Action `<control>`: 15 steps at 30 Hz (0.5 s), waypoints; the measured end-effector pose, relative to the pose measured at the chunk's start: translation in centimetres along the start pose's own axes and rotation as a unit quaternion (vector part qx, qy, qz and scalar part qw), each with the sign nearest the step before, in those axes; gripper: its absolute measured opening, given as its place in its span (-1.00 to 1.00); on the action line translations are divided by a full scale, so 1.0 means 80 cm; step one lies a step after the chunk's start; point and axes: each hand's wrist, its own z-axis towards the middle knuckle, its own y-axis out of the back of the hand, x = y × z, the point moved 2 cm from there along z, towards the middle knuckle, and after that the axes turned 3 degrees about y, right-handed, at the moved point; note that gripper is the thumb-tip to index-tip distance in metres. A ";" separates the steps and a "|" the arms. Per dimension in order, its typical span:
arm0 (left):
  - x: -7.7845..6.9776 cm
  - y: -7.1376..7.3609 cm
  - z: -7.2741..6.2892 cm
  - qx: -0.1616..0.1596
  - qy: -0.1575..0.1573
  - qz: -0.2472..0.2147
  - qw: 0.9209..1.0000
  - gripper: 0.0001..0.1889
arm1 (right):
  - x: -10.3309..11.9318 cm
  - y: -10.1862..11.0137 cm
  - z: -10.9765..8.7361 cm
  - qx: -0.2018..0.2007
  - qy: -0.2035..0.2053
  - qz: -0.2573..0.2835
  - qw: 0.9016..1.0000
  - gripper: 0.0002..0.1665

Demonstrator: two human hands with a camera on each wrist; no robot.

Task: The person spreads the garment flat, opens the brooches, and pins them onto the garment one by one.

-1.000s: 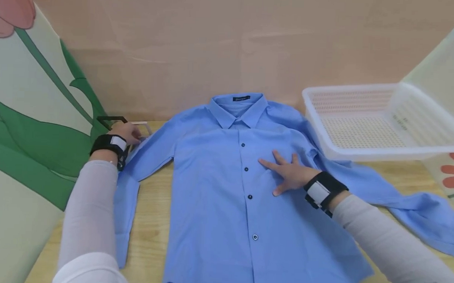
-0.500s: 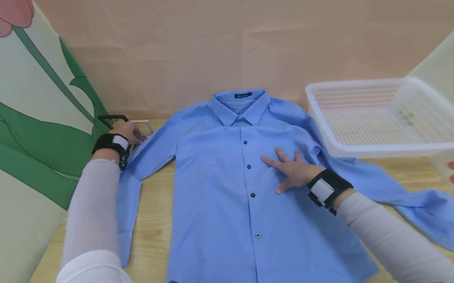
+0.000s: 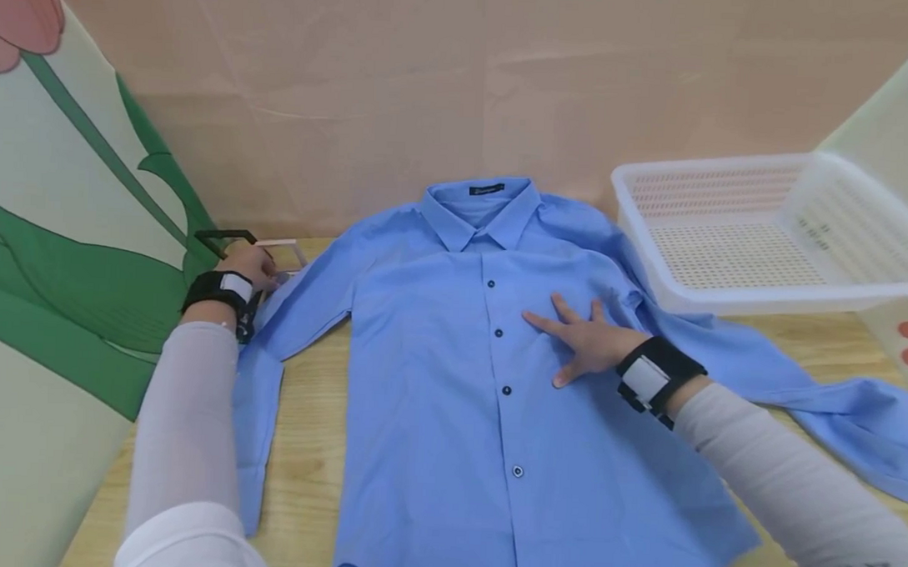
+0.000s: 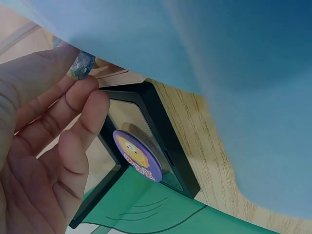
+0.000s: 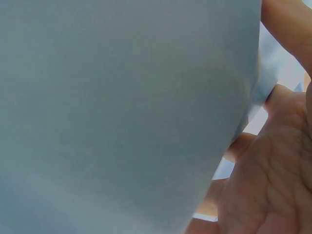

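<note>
A blue button-up shirt (image 3: 428, 374) lies spread on the wooden table, collar at the far side. My right hand (image 3: 590, 342) rests on its chest with fingers spread. At the far left, beyond the shirt's bent sleeve (image 3: 303, 312), my left hand (image 3: 248, 264) is beside a black frame (image 3: 215, 240) and a white frame (image 3: 293, 249). In the left wrist view, the thumb and fingers pinch a small glittery blue-grey piece (image 4: 83, 66), partly hidden by the thumb. The black frame holds a round purple badge (image 4: 137, 155) with a yellow figure.
A white plastic basket (image 3: 724, 297) stands at the back right, close to the shirt's shoulder. The other sleeve (image 3: 862, 414) stretches right below it. A beige backdrop (image 3: 461, 92) rises behind the table, and a flower-printed panel (image 3: 70, 303) borders the left.
The head view has shifted slightly, moving the scene a little right and up. The left hand makes only a small movement by the frames; the right hand stays on the shirt.
</note>
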 end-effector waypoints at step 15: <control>0.006 0.012 -0.009 -0.030 -0.047 0.017 0.998 -0.83 | -0.001 0.001 0.001 0.000 0.001 0.006 1.000 0.33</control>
